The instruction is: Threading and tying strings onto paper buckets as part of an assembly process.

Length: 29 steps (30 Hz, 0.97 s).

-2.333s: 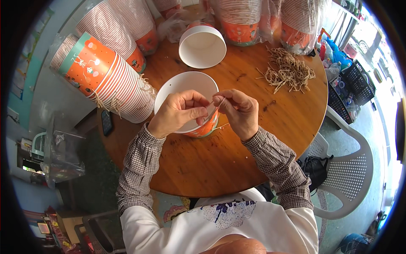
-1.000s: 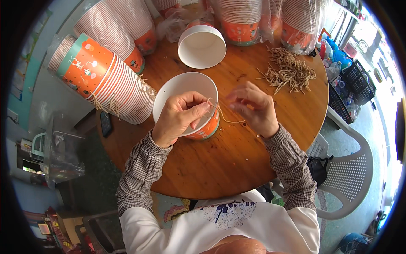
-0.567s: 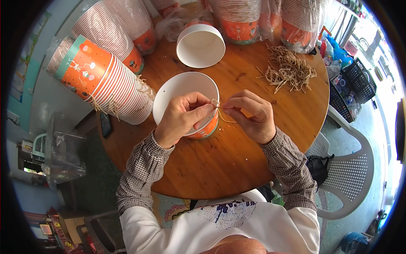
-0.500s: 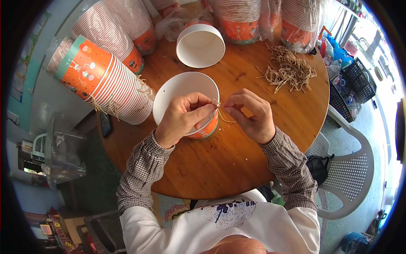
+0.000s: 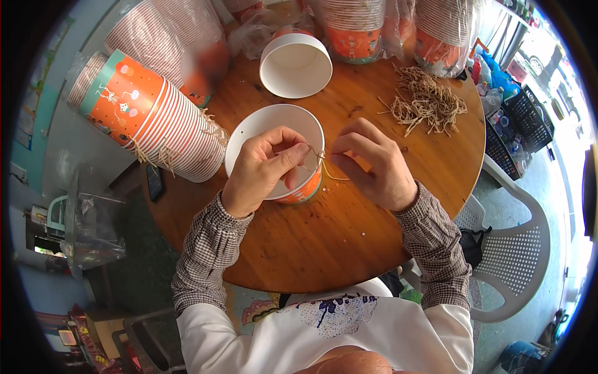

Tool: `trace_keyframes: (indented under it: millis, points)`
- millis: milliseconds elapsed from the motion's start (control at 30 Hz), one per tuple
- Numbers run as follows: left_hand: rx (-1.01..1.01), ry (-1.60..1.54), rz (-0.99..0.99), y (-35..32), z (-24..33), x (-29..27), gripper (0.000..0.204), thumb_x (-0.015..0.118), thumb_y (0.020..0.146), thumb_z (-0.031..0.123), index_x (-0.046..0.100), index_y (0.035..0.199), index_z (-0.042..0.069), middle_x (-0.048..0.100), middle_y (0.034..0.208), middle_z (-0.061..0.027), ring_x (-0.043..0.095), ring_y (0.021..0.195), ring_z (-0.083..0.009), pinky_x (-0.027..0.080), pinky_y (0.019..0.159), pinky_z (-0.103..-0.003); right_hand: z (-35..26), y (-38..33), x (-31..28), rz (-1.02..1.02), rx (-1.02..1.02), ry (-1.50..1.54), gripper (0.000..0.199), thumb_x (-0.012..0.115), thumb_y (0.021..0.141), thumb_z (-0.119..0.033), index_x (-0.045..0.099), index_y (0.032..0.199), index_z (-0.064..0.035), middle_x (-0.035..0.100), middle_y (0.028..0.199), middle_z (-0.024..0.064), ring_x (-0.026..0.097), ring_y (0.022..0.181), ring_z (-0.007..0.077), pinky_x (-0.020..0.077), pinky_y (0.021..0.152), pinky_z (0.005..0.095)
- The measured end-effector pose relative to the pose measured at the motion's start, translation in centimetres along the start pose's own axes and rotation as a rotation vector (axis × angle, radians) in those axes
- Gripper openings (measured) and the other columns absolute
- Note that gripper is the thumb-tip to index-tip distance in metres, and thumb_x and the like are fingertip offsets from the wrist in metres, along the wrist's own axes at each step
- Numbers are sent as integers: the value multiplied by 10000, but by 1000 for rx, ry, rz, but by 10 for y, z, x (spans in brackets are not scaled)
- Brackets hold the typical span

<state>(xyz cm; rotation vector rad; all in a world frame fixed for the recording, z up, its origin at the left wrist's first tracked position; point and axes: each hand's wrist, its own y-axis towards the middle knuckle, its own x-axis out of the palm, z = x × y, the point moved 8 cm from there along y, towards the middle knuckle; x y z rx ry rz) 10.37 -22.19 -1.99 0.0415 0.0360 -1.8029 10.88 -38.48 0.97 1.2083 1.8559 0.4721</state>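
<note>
A thin tan cord (image 5: 321, 156) with a small knot or loop is at the right rim of a white-lined paper bucket (image 5: 305, 190) with an orange outside. Over the bucket's opening, my left hand (image 5: 265, 168) pinches the cord between thumb and forefinger. My right hand (image 5: 380, 165) is closed, just right of the rim, its thumb and fingertips together at the cord; the exact grip is partly hidden. One loose length of cord hangs beside the bucket and curves under my right hand. A small hole shows in the bucket's left wall.
Nested orange buckets (image 5: 137, 112) with cord handles lie tilted at the left, near a phone (image 5: 155, 182). Another white bucket (image 5: 296, 67) stands beyond. Plastic-wrapped bucket stacks (image 5: 352, 31) line the back. A heap of cords (image 5: 430, 103) lies right; a white chair (image 5: 514, 262) stands beside the table.
My hands have drawn slightly apart, the left leftward and the right rightward. The knotted part of the cord now shows between them at the rim.
</note>
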Motion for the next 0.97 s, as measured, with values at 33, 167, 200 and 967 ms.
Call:
trace_keyframes:
  millis: [33, 167, 200, 967]
  points:
    - [16, -47, 7, 1, -1, 2, 140, 586, 959, 124, 630, 981, -6, 630, 809, -11, 549, 625, -50, 458, 587, -185, -1, 2, 3, -5, 28, 61, 114, 678, 820, -24, 619, 917, -36, 572, 888, 96, 635, 754, 258, 521, 640, 345]
    - [44, -100, -43, 4, -2, 12, 157, 590, 959, 129, 638, 1012, -11, 628, 822, -7, 562, 679, -52, 467, 644, -188, -2, 11, 8, 36, 6, 157, 124, 683, 828, -34, 620, 935, -26, 569, 883, 91, 636, 754, 233, 521, 640, 348]
    - [19, -109, -44, 3, -4, 13, 164, 596, 956, 127, 642, 1025, -14, 630, 824, -7, 567, 699, -56, 470, 664, -192, 2, 12, 9, 50, 43, 170, 117, 680, 837, -37, 623, 938, -24, 568, 881, 88, 632, 760, 217, 519, 642, 342]
    - [234, 175, 151, 1, 3, -4, 435, 628, 925, 115, 453, 1311, 17, 643, 919, -18, 583, 744, -59, 510, 675, -201, 36, -18, 35, 80, 460, 322, 178, 711, 879, -151, 656, 982, -17, 655, 809, 1, 564, 700, 50, 463, 617, 204]
